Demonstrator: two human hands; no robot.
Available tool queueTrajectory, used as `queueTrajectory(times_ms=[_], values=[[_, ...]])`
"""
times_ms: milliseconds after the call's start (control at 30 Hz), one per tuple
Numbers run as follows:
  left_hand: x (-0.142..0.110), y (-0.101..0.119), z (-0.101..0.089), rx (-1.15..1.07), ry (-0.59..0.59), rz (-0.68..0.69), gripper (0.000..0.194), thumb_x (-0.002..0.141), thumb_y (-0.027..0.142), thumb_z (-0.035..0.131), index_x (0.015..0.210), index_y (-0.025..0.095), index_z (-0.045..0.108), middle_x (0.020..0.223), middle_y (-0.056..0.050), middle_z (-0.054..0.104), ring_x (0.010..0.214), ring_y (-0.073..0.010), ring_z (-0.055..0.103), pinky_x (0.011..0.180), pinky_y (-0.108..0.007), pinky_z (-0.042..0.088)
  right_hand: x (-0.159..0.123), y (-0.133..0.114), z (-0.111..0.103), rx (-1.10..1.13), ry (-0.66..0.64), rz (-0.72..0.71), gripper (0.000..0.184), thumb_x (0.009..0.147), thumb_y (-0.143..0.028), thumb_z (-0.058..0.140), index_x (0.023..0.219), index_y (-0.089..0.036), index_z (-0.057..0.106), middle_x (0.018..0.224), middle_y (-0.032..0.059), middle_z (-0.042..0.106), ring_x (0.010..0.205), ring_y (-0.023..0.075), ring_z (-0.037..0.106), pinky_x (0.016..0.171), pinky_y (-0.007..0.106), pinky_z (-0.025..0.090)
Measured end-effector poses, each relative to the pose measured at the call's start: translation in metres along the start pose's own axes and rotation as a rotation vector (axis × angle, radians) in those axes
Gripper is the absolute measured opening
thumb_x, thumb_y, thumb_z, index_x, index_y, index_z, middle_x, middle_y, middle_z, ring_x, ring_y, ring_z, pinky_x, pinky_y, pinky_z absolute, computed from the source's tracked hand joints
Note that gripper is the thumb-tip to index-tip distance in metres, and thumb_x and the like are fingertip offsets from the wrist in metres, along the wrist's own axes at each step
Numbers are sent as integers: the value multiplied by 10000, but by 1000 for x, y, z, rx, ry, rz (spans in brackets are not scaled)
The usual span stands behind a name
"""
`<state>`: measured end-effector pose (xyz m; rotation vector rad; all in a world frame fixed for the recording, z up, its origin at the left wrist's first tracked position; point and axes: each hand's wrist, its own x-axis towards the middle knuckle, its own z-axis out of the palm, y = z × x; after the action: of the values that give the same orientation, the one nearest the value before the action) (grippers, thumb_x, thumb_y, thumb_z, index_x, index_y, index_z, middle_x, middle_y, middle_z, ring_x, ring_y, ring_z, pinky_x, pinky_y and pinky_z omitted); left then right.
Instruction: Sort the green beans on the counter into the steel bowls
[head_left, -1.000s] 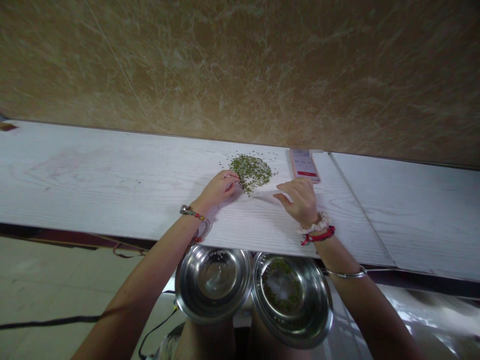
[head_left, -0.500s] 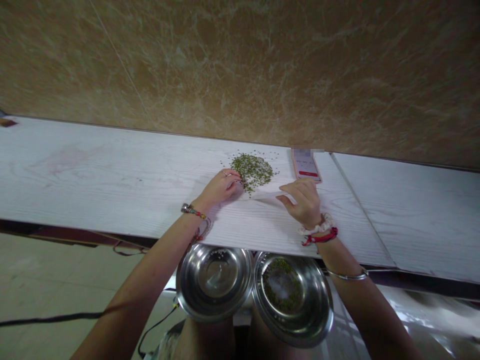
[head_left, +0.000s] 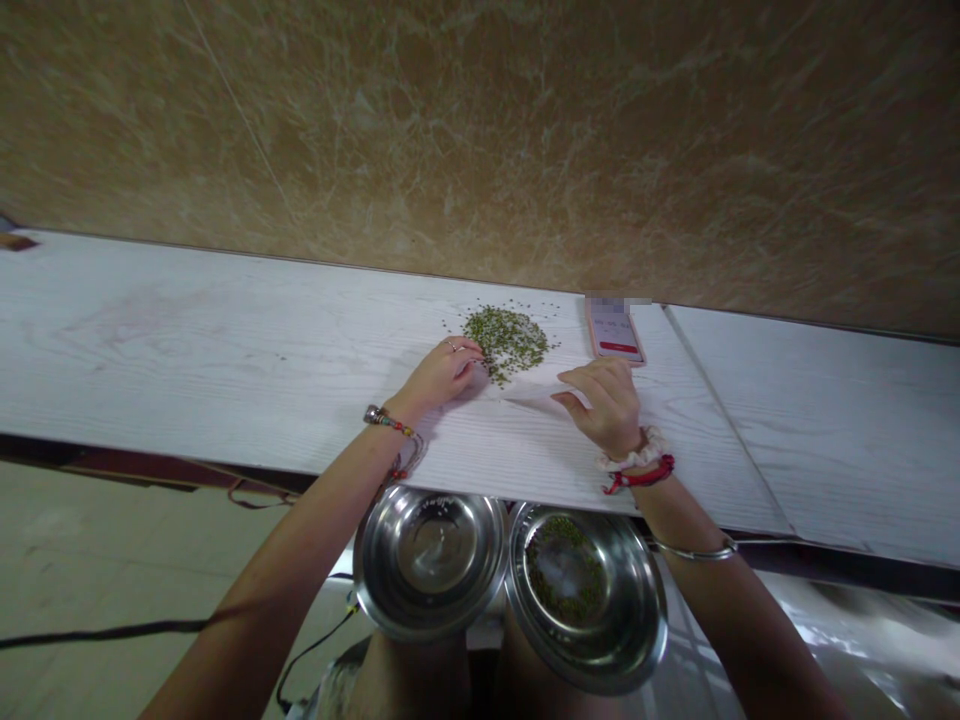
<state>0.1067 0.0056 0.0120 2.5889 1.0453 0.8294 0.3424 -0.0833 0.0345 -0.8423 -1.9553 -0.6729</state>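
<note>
A loose pile of small green beans [head_left: 508,338] lies on the white wood-grain counter [head_left: 315,400]. My left hand [head_left: 448,372] rests at the pile's left edge, fingers curled together against the nearest beans; whatever is between the fingertips is hidden. To the right of the pile, my right hand [head_left: 604,402] pinches a thin, whitish translucent sheet [head_left: 529,393] between thumb and fingers. The sheet reaches left to just below the beans, and its exact kind is hard to make out.
Two steel bowls sit on my lap below the counter edge: the left bowl [head_left: 480,600] holds a few pale bits, the right bowl [head_left: 637,620] some green beans. A phone [head_left: 618,335] lies beyond my right hand. A brown marbled wall [head_left: 480,150] rises behind.
Both hands stay almost in place, and the bean pile looks nearly the same. The view has shifted very slightly.
</note>
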Motion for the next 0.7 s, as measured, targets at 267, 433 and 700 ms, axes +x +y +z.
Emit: queueTrajectory(times_ms=[267, 433, 700], values=[[0, -1, 1, 7, 2, 12, 245, 811, 95, 463, 956, 152, 653, 1090, -94, 626, 1048, -203, 569, 950, -417, 476, 6, -5, 1, 13, -18, -66, 161, 882, -319, 522, 812, -205, 611, 672, 9, 645, 674, 140, 550, 697, 300, 407], [0, -1, 0, 2, -1, 5, 247, 811, 95, 461, 950, 155, 656, 1085, -86, 628, 1053, -196, 566, 962, -402, 469, 2, -3, -3, 31, -4, -34, 186, 884, -329, 504, 809, -201, 615, 669, 18, 639, 683, 150, 549, 700, 312, 417], [0, -1, 0, -17, -11, -17, 246, 809, 96, 461, 949, 153, 655, 1101, -99, 624, 1067, -206, 560, 968, -418, 464, -7, 5, -2, -111, -36, 94, 217, 881, -357, 498, 804, -208, 636, 704, 26, 652, 725, 167, 556, 745, 332, 403]])
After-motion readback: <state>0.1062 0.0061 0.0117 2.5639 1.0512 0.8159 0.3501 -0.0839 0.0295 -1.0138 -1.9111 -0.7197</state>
